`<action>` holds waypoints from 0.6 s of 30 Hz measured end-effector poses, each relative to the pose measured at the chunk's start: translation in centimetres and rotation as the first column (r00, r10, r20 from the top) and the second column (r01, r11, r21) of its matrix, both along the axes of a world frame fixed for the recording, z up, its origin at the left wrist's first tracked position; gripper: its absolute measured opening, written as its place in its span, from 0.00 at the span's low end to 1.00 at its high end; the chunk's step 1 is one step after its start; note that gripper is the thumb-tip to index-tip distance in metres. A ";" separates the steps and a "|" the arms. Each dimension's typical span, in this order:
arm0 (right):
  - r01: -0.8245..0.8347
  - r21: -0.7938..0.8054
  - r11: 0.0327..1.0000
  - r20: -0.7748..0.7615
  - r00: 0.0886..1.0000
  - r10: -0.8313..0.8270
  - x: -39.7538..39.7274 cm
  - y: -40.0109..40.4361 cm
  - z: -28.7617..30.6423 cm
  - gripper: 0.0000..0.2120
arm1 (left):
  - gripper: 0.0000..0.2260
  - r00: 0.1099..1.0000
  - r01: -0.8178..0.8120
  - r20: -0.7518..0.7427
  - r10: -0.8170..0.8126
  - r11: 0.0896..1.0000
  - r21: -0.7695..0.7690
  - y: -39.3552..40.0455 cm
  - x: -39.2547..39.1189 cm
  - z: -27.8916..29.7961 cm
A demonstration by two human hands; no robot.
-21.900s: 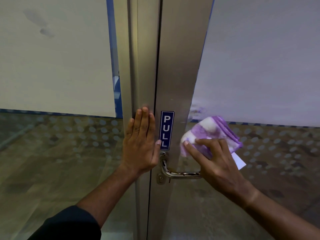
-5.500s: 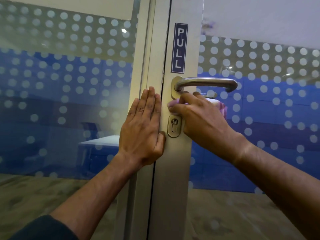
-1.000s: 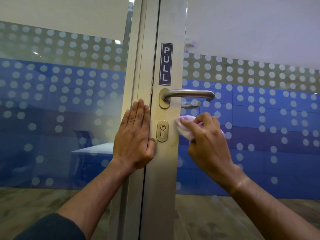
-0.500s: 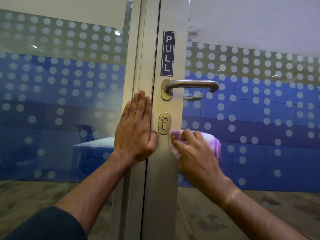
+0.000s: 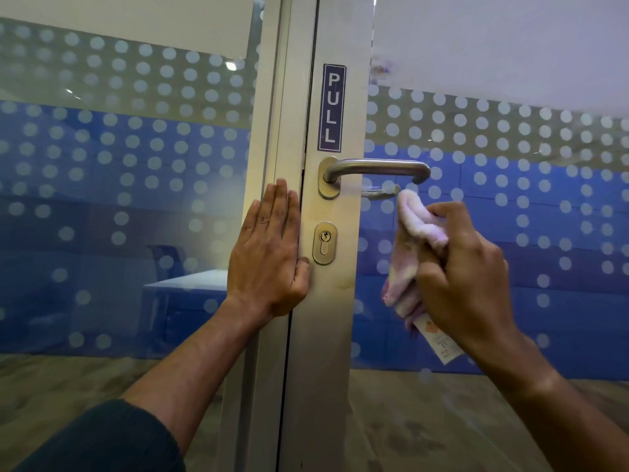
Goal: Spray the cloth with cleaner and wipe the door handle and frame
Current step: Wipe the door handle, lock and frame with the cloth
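The left hand (image 5: pixel 269 253) lies flat with its fingers spread and straight against the metal frame (image 5: pixel 272 131), just left of the keyhole (image 5: pixel 324 243), the thumb tip touching the door's metal edge beside it. Right of the keyhole and above it, the handle (image 5: pixel 377 166) sticks out level under a blue PULL sign (image 5: pixel 332 108). Further right of the keyhole, over the dotted glass (image 5: pixel 510 148), the right hand (image 5: pixel 466 274) is closed around a bunched pink-and-white cloth (image 5: pixel 413 229), whose top end pokes up just below the handle's free end, apart from the door's metal.
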State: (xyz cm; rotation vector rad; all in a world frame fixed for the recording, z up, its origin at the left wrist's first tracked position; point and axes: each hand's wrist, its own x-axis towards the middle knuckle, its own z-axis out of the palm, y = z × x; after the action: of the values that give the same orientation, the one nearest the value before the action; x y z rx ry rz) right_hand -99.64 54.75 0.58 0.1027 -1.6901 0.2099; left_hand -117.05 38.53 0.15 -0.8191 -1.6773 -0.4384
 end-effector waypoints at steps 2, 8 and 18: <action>0.043 0.039 0.998 -0.036 0.999 -0.041 -0.8 -0.1 -0.7 0.18 | 0.41 1.000 -0.001 0.000 0.001 1.000 0.000 0.0 0.0 0.0; -0.397 -0.338 0.854 0.015 0.904 0.426 -0.7 0.8 -1.6 0.21 | 0.41 1.000 -0.014 -0.009 0.014 1.000 -0.001 0.1 -0.2 -0.1; -0.361 -0.189 0.913 0.060 0.924 0.378 -0.4 1.1 -2.6 0.18 | 0.42 1.000 -0.017 -0.009 0.017 1.000 0.008 0.1 -0.3 -0.1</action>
State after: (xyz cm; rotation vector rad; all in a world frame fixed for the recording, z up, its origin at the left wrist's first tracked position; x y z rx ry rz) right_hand -100.08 55.84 -2.04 0.2874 -1.7290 0.6560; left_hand -117.32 38.59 0.09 -0.7995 -1.6718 -0.4293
